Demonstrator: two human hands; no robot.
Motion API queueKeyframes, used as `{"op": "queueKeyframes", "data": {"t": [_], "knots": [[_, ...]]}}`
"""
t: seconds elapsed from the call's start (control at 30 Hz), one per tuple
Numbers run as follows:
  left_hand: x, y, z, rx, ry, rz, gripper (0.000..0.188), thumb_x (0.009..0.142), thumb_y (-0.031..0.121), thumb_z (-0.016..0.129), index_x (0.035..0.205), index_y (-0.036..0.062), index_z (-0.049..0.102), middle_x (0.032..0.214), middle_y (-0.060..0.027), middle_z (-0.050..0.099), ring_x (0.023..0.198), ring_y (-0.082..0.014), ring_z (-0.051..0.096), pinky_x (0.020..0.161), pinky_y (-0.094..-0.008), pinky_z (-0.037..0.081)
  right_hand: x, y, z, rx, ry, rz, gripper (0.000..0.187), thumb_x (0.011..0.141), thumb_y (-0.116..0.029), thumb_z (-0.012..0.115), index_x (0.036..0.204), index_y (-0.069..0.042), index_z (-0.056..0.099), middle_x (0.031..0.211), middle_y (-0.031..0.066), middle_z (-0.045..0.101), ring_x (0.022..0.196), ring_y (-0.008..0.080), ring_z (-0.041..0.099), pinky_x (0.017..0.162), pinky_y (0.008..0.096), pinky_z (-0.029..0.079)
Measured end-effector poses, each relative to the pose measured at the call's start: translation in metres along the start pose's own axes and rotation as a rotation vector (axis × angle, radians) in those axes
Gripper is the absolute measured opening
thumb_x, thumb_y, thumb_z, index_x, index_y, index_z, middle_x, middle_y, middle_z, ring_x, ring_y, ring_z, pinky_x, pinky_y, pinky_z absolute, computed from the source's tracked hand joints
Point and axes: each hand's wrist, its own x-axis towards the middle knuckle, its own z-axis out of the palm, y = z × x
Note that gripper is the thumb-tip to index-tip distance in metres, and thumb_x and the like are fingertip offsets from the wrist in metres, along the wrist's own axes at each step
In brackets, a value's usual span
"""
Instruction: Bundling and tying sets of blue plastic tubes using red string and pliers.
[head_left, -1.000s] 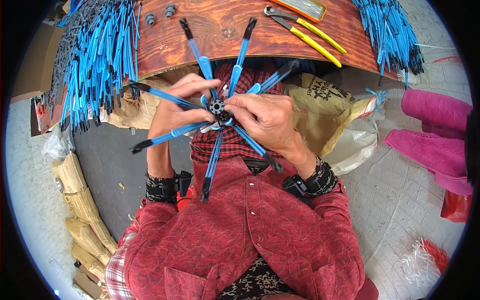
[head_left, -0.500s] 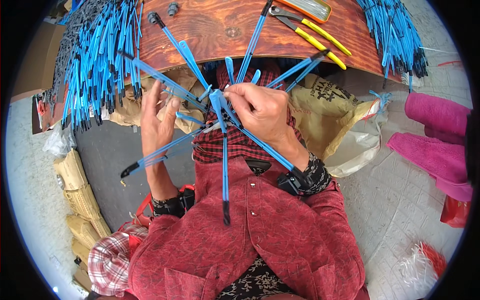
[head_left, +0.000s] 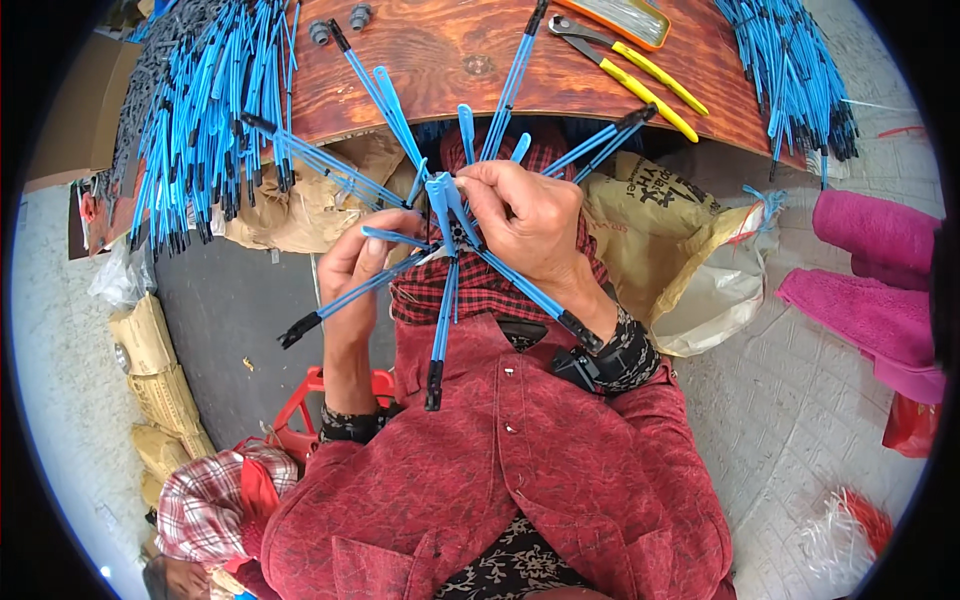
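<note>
In front of my torso stands a blue spoked rack (head_left: 437,318), its thin paired arms spreading from a centre hub and ending in black tips. Short flat blue tabs stick up among the arms. My right hand (head_left: 535,212) is closed in a pinch at the upright blue pieces over the hub; what lies between its fingertips is hidden. From the left, my left hand (head_left: 352,268) has its fingers curled in among the rack's arms close to the hub. Its fingertips are partly covered by the blue parts.
The wooden table (head_left: 430,60) ahead carries yellow-handled pliers (head_left: 650,85), an orange-rimmed tray (head_left: 630,18) and grey fittings (head_left: 359,16). Blue rod bundles (head_left: 215,120) hang at both sides. An open sack (head_left: 690,250) and pink towels (head_left: 860,320) are right. Another person (head_left: 200,505) is at lower left.
My left hand has gone from outstretched and apart to curled in near the hub. The rack has turned slightly, with its left and near arms shifted. My right hand stays at the hub.
</note>
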Motion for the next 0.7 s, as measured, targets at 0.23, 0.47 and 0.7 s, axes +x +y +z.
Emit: {"op": "queueKeyframes", "data": {"t": [0.23, 0.47, 0.7], "knots": [[0.008, -0.014, -0.002, -0.628, -0.157, -0.036, 0.050, 0.101, 0.048, 0.050, 0.123, 0.0047, 0.063, 0.111, -0.0126, 0.062, 0.112, -0.0292, 0.054, 0.107, -0.0495, 0.038, -0.006, -0.003, 0.001, -0.010, 0.031, 0.088, 0.007, 0.083, -0.010, 0.075, 0.082, -0.006, 0.069, 0.062, 0.0081, 0.066, 0.051, 0.0218, 0.066, 0.045, 0.0326, 0.048], [0.015, -0.026, 0.012, -0.347, -0.276, 0.372, 0.034, 0.105, 0.032, 0.049, 0.117, 0.0049, 0.064, 0.100, -0.0058, 0.055, 0.096, -0.0222, 0.050, 0.101, -0.0430, 0.042, -0.004, 0.000, 0.008, 0.008, 0.079, 0.120, 0.007, 0.084, -0.013, 0.073, 0.081, -0.008, 0.069, 0.060, 0.0085, 0.065, 0.049, 0.0232, 0.065, 0.044, 0.0338, 0.047], [0.023, -0.011, 0.023, 0.177, 0.115, 0.171, 0.026, 0.098, 0.013, 0.063, 0.117, -0.0029, 0.070, 0.097, -0.0046, 0.060, 0.091, -0.0132, 0.057, 0.081, -0.0266, 0.047, -0.010, -0.016, 0.006, -0.090, 0.049, -0.049, 0.009, 0.083, -0.010, 0.074, 0.080, -0.009, 0.064, 0.058, 0.0063, 0.062, 0.051, 0.0234, 0.064, 0.044, 0.0343, 0.046]]}}
